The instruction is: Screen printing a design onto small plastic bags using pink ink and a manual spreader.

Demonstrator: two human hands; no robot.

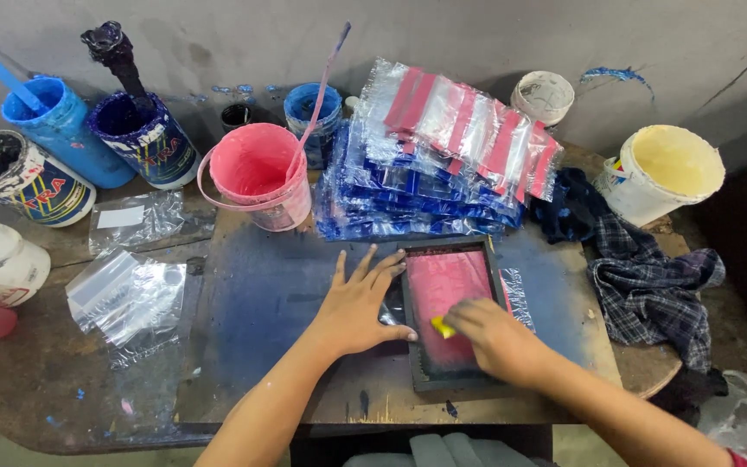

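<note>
A small black-framed printing screen (414,346) smeared with pink ink lies on a blue-stained board (261,303). My left hand (358,304) rests flat on the board, its fingers spread and the thumb against the frame's left edge. My right hand (490,333) is inside the frame, closed on a small yellow squeegee (442,327) that touches the pink mesh. A clear plastic bag (520,298) sticks out from under the frame's right side.
A pink bucket (257,177) with a stirring stick stands behind the board, beside a stack of printed plastic bags (443,164). Blue and dark paint tubs (62,130) line the left, a cream bucket (663,173) the right. Checked cloth (650,294) lies right; loose clear bags (127,298) left.
</note>
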